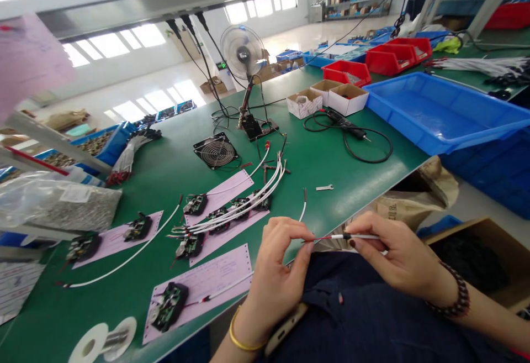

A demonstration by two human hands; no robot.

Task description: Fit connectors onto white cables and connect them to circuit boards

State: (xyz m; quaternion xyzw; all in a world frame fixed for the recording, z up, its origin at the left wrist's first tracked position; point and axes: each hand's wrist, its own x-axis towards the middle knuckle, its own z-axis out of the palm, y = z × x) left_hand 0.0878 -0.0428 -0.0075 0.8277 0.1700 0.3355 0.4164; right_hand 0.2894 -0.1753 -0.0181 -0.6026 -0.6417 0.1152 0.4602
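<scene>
White cable (pixel 364 236) lies pretty much level between both hands, just off the near edge of the green counter (pixel 331 153), over the lap. Right hand (pixel 397 258) has its fingers pinched on the black sleeve, cable body running off to the right. Left hand (pixel 275 274) fingers are closed on the red wire tip (pixel 327 237), so both are about equally close.

The table (pixel 331 153) is bare green at one o'clock, past a small wrench (pixel 324 188). At eleven o'clock, white wires (pixel 232 214) and little boards (pixel 194 204) block the way.
</scene>
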